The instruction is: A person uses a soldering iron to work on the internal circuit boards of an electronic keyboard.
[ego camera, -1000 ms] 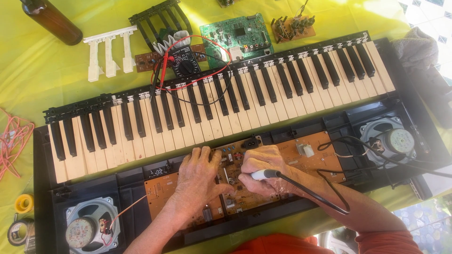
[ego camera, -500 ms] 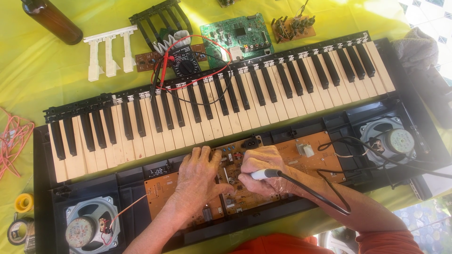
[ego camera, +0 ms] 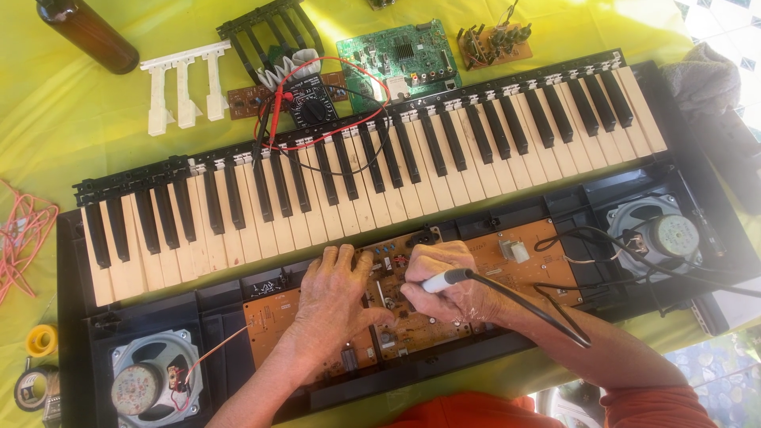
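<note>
An opened electronic keyboard (ego camera: 380, 182) lies across a yellow cloth, its lower shell showing brown circuit boards (ego camera: 507, 265). My left hand (ego camera: 333, 297) rests flat on the brown board, fingers spread, below the white keys. My right hand (ego camera: 448, 289) is closed around a soldering iron (ego camera: 444, 279) with a white and grey handle, its tip hidden under the fingers over the middle board. A black cord (ego camera: 539, 313) runs from the iron over my right forearm.
Round speakers sit at the lower left (ego camera: 151, 380) and right (ego camera: 658, 234) of the shell. Behind the keys lie a multimeter with red and black leads (ego camera: 313, 103), a green board (ego camera: 400, 51), loose white keys (ego camera: 182, 83), a brown bottle (ego camera: 87, 32). Orange wire (ego camera: 24, 238) and tape rolls (ego camera: 40, 341) lie left.
</note>
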